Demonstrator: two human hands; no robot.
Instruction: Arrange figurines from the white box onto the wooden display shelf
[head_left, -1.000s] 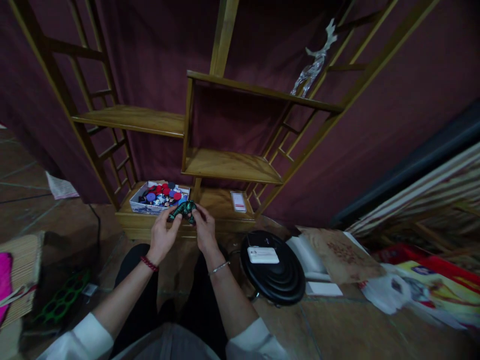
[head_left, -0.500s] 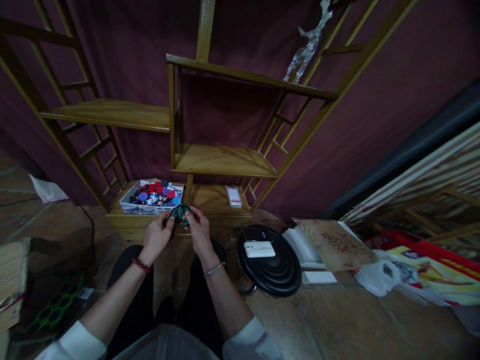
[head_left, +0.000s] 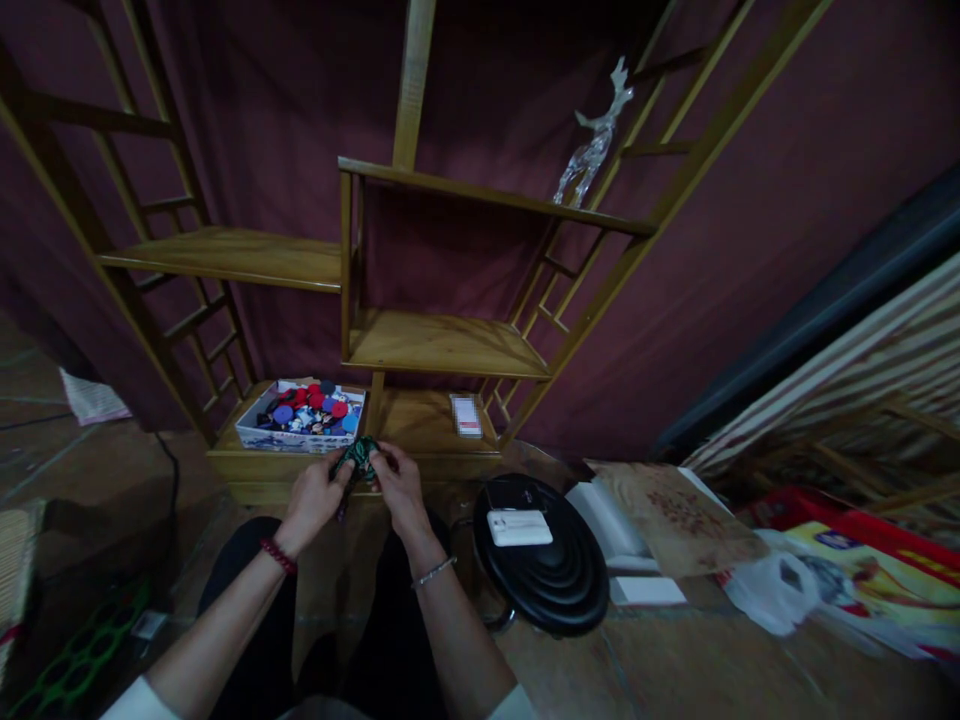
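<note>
Between both hands, just in front of the low shelf, is a small dark green and black patterned bundle [head_left: 358, 456], too small and dark to name its kind. My left hand [head_left: 318, 492] pinches its left side, with a dark end hanging below the fingers. On the other side my right hand [head_left: 397, 485] is closed on it with thumb and fingertips. Right behind the bundle stands an open box [head_left: 289, 441] with a patterned wall, filled with red, blue and white round pieces and other small items.
A wooden shelf unit [head_left: 450, 342] stands ahead, bearing a clear deer figurine [head_left: 589, 155] and a white card [head_left: 466, 415]. To the right, a black round stool [head_left: 555, 585] holds a white phone-like object [head_left: 519, 527]. Flat packages [head_left: 675, 510] and a plastic bag [head_left: 776, 590] lie beyond.
The view has tilted up a little, so the shelf and hands sit lower in the picture. Both hands still grip the green and black bundle, with only slight finger movement.
</note>
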